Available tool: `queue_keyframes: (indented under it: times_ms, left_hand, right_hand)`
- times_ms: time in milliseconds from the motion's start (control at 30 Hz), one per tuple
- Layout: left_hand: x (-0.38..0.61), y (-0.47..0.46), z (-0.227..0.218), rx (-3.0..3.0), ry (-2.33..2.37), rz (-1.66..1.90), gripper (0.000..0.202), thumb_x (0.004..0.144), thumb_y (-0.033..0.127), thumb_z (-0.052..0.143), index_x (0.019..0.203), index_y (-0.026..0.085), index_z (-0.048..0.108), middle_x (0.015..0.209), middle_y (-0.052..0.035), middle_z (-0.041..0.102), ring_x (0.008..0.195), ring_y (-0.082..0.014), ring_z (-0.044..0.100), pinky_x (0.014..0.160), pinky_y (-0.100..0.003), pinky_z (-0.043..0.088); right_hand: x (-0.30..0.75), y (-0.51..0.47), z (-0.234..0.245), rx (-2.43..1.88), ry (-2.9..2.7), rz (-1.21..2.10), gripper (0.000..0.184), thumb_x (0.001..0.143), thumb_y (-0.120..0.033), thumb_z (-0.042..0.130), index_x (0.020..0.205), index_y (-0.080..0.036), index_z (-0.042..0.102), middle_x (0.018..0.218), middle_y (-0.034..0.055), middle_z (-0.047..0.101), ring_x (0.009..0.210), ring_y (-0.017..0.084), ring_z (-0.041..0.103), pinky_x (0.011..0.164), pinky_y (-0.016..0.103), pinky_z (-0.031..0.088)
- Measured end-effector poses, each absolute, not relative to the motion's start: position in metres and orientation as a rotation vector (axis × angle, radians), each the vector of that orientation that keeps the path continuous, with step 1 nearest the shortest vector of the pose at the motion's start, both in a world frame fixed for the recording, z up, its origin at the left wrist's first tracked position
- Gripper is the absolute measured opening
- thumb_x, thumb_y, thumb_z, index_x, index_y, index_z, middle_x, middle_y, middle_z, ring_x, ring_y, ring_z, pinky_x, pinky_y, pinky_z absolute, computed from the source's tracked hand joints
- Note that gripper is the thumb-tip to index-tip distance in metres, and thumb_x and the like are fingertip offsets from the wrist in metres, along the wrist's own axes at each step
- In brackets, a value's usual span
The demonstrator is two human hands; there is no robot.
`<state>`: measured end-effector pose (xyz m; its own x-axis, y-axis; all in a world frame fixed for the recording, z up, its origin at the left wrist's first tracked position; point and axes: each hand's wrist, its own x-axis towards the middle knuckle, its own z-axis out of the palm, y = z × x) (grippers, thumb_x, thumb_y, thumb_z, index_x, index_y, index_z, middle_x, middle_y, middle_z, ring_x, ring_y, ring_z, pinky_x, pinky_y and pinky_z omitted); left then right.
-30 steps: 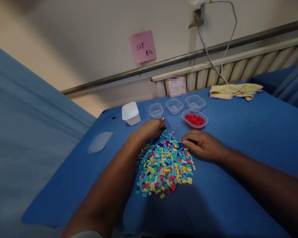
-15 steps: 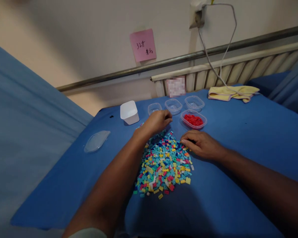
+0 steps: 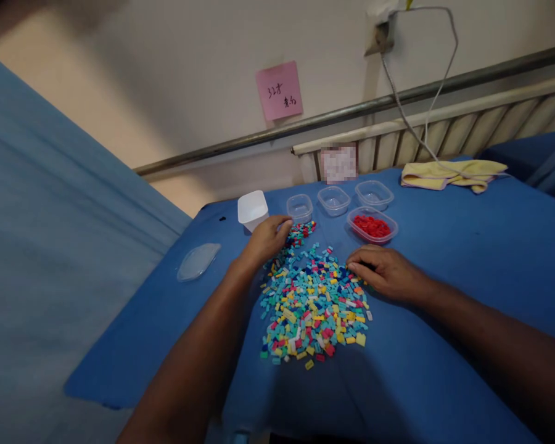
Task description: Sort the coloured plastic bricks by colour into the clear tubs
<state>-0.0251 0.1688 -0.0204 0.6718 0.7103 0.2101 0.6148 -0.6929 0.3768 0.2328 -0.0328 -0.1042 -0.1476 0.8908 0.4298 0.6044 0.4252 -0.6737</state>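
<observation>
A loose heap of small coloured building bricks (image 3: 314, 308), mostly blue, yellow and pink, lies on the blue cloth. At its far left edge is my left hand (image 3: 267, 239), beside a smaller cluster of bricks (image 3: 302, 232). Its thumb and fingers are slightly apart, and nothing shows between them. My right hand (image 3: 383, 270) rests at the heap's right edge with its fingers curled in; whatever they hold is hidden. Just beyond it, a clear plastic tub (image 3: 394, 229) contains red pieces (image 3: 372, 226).
Three clear tubs, the left one (image 3: 300, 209) included, stand along the back beside a white container (image 3: 253, 208). A clear lid (image 3: 198, 262) lies at left. A yellow cloth (image 3: 448, 176) is at back right. Behind run a metal rail (image 3: 240, 145) and a cable (image 3: 404, 120).
My left hand has moved left from above the top of the heap, uncovering the small cluster and the left clear tub. Its fingers have loosened. My right hand stays at the heap's edge.
</observation>
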Motion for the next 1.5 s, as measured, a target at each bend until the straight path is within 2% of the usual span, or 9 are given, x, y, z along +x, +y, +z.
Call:
queue_keyframes:
  times_ms: [67,167,267,500,733,1033,1233,1333,1500]
  left_hand:
    - [-0.051,0.181,-0.034,2.603,1.122,0.413,0.049,0.113,0.048,0.044,0.13,0.014,0.075,0.133,-0.0142,0.076,0.125,-0.0285,0.07,0.113,-0.041,0.053]
    - [-0.061,0.192,-0.054,2.61,1.018,0.384,0.058,0.112,0.052,0.045,0.145,0.01,0.067,0.152,-0.0172,0.066,0.143,-0.0279,0.06,0.127,-0.041,0.043]
    - [-0.051,0.198,-0.067,2.591,0.982,0.403,0.066,0.111,0.056,0.046,0.155,0.008,0.06,0.16,-0.0186,0.059,0.15,-0.0276,0.054,0.132,-0.041,0.037]
    - [-0.039,0.212,-0.082,2.614,0.831,0.473,0.062,0.105,0.063,0.055,0.144,0.016,0.07,0.142,-0.0137,0.071,0.128,-0.0295,0.068,0.116,-0.046,0.054]
    - [-0.031,0.206,-0.08,2.629,0.671,0.491,0.058,0.105,0.061,0.06,0.144,0.018,0.069,0.146,-0.0125,0.07,0.131,-0.0291,0.068,0.114,-0.045,0.056]
    - [0.001,0.199,-0.07,2.756,0.529,0.28,0.068,0.109,0.063,0.049,0.155,0.014,0.06,0.161,-0.0158,0.06,0.151,-0.0287,0.054,0.13,-0.046,0.042]
    - [0.031,0.197,-0.071,2.846,0.459,-0.018,0.078,0.113,0.06,0.031,0.168,0.006,0.043,0.179,-0.0182,0.035,0.168,-0.0264,0.03,0.14,-0.043,0.023]
    - [0.05,0.189,-0.073,2.908,0.433,-0.109,0.078,0.114,0.056,0.028,0.17,0.003,0.037,0.181,-0.0213,0.025,0.171,-0.0286,0.023,0.141,-0.044,0.018]
    - [0.069,0.164,-0.071,2.97,0.572,-0.199,0.078,0.116,0.053,0.028,0.17,-0.003,0.033,0.18,-0.0273,0.023,0.171,-0.0348,0.021,0.141,-0.045,0.014]
  right_hand:
    - [0.231,-0.033,-0.104,-1.281,-1.853,0.418,0.025,0.111,-0.037,0.059,0.098,-0.024,0.077,0.095,0.006,0.08,0.088,0.023,0.074,0.082,0.038,0.056]
    - [0.231,-0.034,-0.103,-1.279,-1.843,0.419,0.025,0.11,-0.036,0.06,0.099,-0.024,0.078,0.095,0.0063,0.08,0.087,0.022,0.074,0.081,0.037,0.057]
    - [0.231,-0.035,-0.103,-1.267,-1.846,0.439,0.025,0.11,-0.035,0.059,0.099,-0.024,0.078,0.096,0.0063,0.08,0.088,0.022,0.074,0.082,0.037,0.057]
    - [0.233,-0.032,-0.105,-1.277,-1.856,0.479,0.027,0.112,-0.037,0.057,0.1,-0.023,0.077,0.099,0.0069,0.08,0.09,0.022,0.073,0.083,0.038,0.056]
    - [0.232,-0.03,-0.105,-1.28,-1.837,0.478,0.024,0.111,-0.036,0.058,0.1,-0.024,0.076,0.1,0.0063,0.08,0.092,0.023,0.074,0.085,0.038,0.056]
    - [0.232,-0.031,-0.102,-1.293,-1.847,0.48,0.025,0.112,-0.036,0.057,0.1,-0.023,0.077,0.101,0.0063,0.08,0.092,0.022,0.074,0.086,0.039,0.057]
    - [0.232,-0.031,-0.103,-1.295,-1.844,0.471,0.025,0.111,-0.035,0.058,0.1,-0.024,0.077,0.1,0.006,0.08,0.092,0.023,0.074,0.084,0.038,0.057]
    - [0.232,-0.031,-0.104,-1.289,-1.851,0.469,0.025,0.111,-0.035,0.057,0.1,-0.024,0.077,0.1,0.0064,0.08,0.091,0.023,0.074,0.084,0.038,0.056]
    - [0.233,-0.032,-0.104,-1.291,-1.862,0.448,0.024,0.112,-0.035,0.057,0.101,-0.024,0.076,0.099,0.0059,0.08,0.09,0.023,0.073,0.083,0.038,0.056]
